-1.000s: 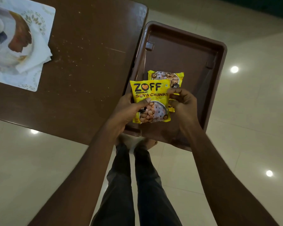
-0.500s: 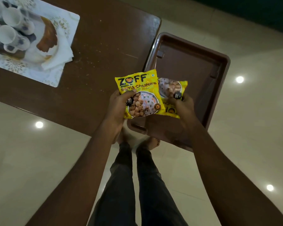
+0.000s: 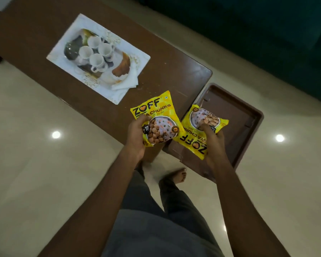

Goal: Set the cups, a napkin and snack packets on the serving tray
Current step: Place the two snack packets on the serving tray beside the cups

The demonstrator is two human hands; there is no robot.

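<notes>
Left hand [image 3: 137,134]: my fingers clamped on the lower edge of a yellow printed soya-chunks snack packet [image 3: 157,115], held up just left of the brown rectangular plastic tray [image 3: 248,115].
Right hand [image 3: 213,143]: my fingers clamped on a second yellow snack packet [image 3: 196,138], upside down, over that tray's near left corner.
Dark brown wooden counter [image 3: 156,71]: left of the brown tray.
White patterned serving tray [image 3: 140,59]: well left of it and farther off, bearing four white cups [image 3: 96,61] and a white napkin [image 3: 127,83].

Stretches left forearm [image 3: 100,191] and right forearm [image 3: 237,201] forward, bare. Grips a yellow plastic snack packet [image 3: 159,115] in the left hand [image 3: 136,136], thumb on its front. Holds a second yellow plastic snack packet [image 3: 195,138], print upside down, in the right hand [image 3: 213,143], thumb pressed on top.
</notes>
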